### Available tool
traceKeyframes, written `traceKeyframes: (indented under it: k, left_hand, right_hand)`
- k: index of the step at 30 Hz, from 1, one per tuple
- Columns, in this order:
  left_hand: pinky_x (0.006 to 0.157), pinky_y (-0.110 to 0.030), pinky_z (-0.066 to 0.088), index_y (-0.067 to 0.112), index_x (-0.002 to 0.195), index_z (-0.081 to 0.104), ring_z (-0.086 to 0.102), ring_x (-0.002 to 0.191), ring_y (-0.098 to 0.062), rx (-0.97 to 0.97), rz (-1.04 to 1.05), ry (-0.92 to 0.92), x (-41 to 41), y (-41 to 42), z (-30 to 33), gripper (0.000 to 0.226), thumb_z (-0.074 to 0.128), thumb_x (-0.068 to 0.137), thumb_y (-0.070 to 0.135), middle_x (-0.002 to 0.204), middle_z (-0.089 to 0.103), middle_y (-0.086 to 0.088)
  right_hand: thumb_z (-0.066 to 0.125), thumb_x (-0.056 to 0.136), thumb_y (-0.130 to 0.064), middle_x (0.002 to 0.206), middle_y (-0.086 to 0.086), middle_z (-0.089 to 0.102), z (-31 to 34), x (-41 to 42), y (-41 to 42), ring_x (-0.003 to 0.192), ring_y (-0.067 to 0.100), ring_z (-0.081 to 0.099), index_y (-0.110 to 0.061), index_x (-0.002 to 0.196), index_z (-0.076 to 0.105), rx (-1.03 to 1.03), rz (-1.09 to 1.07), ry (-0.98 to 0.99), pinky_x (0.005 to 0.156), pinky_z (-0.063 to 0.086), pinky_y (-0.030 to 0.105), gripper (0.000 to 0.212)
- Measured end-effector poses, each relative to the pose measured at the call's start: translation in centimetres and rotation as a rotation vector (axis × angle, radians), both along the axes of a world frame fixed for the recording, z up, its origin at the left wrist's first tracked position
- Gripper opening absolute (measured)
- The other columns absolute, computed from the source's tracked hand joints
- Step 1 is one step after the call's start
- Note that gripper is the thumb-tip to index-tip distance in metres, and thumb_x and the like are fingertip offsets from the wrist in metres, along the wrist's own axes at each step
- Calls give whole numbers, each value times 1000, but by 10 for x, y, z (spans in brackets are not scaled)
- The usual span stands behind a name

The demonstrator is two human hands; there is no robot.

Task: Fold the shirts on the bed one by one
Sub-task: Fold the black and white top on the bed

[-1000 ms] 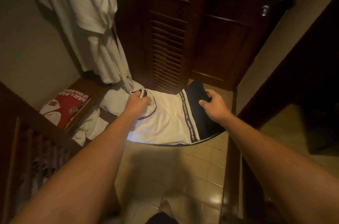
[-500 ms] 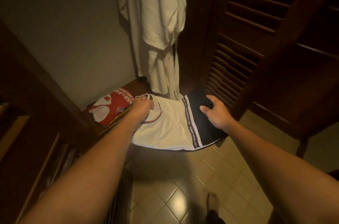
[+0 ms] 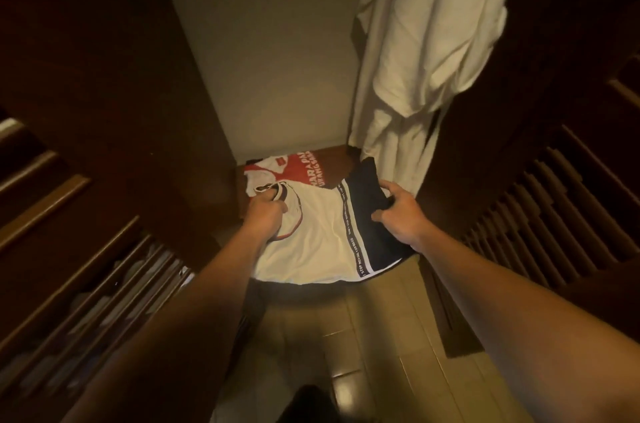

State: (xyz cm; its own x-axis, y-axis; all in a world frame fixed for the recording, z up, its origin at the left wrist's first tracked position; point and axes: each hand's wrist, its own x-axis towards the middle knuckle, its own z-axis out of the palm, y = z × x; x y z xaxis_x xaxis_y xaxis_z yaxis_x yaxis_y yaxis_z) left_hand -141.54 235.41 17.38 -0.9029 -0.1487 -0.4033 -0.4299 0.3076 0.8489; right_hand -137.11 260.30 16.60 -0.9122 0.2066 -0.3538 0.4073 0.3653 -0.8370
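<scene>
A folded white shirt with a dark navy band and a printed stripe (image 3: 318, 239) hangs flat between my two hands, over a tiled floor in front of a wardrobe shelf. My left hand (image 3: 265, 215) grips its collar end. My right hand (image 3: 398, 211) grips the navy end, thumb underneath. Just beyond it, a folded red and white shirt with white lettering (image 3: 294, 170) lies on the dark wooden shelf (image 3: 332, 163).
White robes (image 3: 415, 59) hang at the upper right, reaching down to the shelf. Dark louvred wardrobe doors (image 3: 554, 215) stand to the right. Slatted drawers (image 3: 86, 284) with cloth inside sit at the left. Glossy floor tiles (image 3: 363, 353) lie below.
I have turned left toward the wardrobe and carried the white shirt closer to the shelf. The red shirt now lies straight ahead, right behind the held one.
</scene>
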Motion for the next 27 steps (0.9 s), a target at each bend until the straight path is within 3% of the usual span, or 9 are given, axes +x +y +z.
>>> traceKeyframes:
  k: [3, 6, 11, 14, 18, 20, 23, 27]
  left_hand:
    - [102, -40, 49, 13, 140, 61, 60, 121, -35, -14, 46, -2, -22, -13, -9, 50, 60, 91, 2, 134, 63, -10]
    - [84, -34, 47, 10, 138, 61, 62, 114, -39, -24, 78, -2, -54, -25, -19, 47, 58, 93, -1, 131, 65, -18]
    - [95, -41, 50, 4, 134, 61, 62, 115, -41, -37, 80, -14, -109, -39, -61, 44, 58, 92, -8, 126, 66, -21]
    - [99, -52, 50, 4, 136, 59, 59, 118, -50, -51, 101, -23, -135, -40, -93, 46, 57, 92, -9, 126, 64, -29]
    - [96, -56, 51, 7, 139, 56, 57, 118, -54, -44, 106, -8, -176, -41, -147, 50, 58, 91, -7, 126, 62, -33]
    - [84, -46, 53, 8, 138, 58, 61, 114, -52, -45, 125, 11, -196, -41, -177, 50, 58, 90, -7, 121, 65, -30]
    - [79, -36, 47, 10, 142, 55, 61, 116, -46, -2, 158, 39, -227, -37, -237, 54, 53, 92, -11, 131, 62, -22]
    - [85, -47, 54, 14, 140, 56, 62, 112, -50, 29, 196, 97, -266, -37, -332, 58, 48, 89, -12, 130, 61, -29]
  right_hand:
    - [66, 89, 1, 128, 7, 62, -9, -40, -7, 106, 23, 63, -22, 151, 41, 37, 31, 29, 90, 54, 34, 71]
    - [67, 88, 1, 135, 10, 61, -18, -81, -15, 114, 28, 63, -18, 150, 43, 72, 67, 73, 100, 53, 43, 69]
    - [66, 89, -3, 135, 8, 60, -59, -142, -28, 120, 27, 59, -19, 148, 45, 142, 111, 105, 103, 49, 39, 64]
    - [65, 91, -3, 138, 7, 59, -95, -173, -34, 124, 27, 57, -18, 148, 46, 156, 107, 111, 101, 44, 31, 61]
    - [65, 91, -3, 138, 7, 61, -146, -218, -34, 118, 24, 61, -18, 147, 47, 158, 143, 141, 95, 47, 28, 61]
    - [65, 91, -5, 136, 6, 61, -177, -240, -33, 116, 22, 61, -18, 147, 47, 175, 172, 157, 93, 46, 25, 60]
    - [65, 91, -6, 132, 7, 63, -239, -267, -31, 114, 22, 62, -16, 145, 49, 202, 185, 219, 89, 44, 22, 57]
    - [63, 93, -6, 133, 9, 63, -329, -298, -29, 117, 25, 62, -18, 143, 51, 184, 181, 267, 93, 48, 28, 53]
